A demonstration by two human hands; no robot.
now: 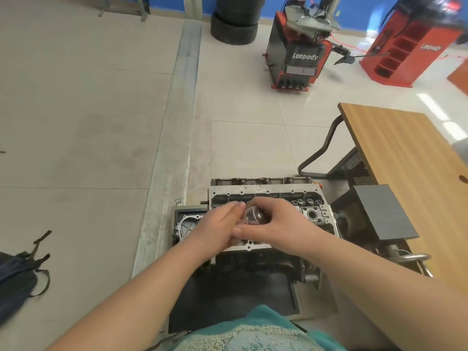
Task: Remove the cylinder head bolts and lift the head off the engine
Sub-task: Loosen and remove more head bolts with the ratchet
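Aluminium, bare and grey — cylinder head (272,198), seated on top of the engine (255,264), long axis running left to right across the person's front.

Item: right hand (276,221). Fingers and thumb curled round a dark rounded knob (254,215), seemingly the top of a tool standing down into the head; the shank is hidden, so what it engages cannot be told. The head lies directly beneath this hand and extends well past it to the right.

Item: left hand (222,224). Fingers nearly straight, laid flat against the left side of the same knob, touching the right hand — steadying, by appearance, not gripping. Both hands sit over the head's left-centre, so neither is clearly nearer; the right carries the grasp.

Judgement: bolt work is under way and the head is not yet lifted. The coming move turns on keeping the tool upright, square to the head's top face.

Item: surface. Engine stands on a low dark base (228,300) on pale floor tiles (76,122). A loose cover (188,222) lies just left of the hands.

Item: room. Wooden table (405,160) to the right; dark bag (17,274) far left; tyres (235,21) and red machines (298,54) well beyond.
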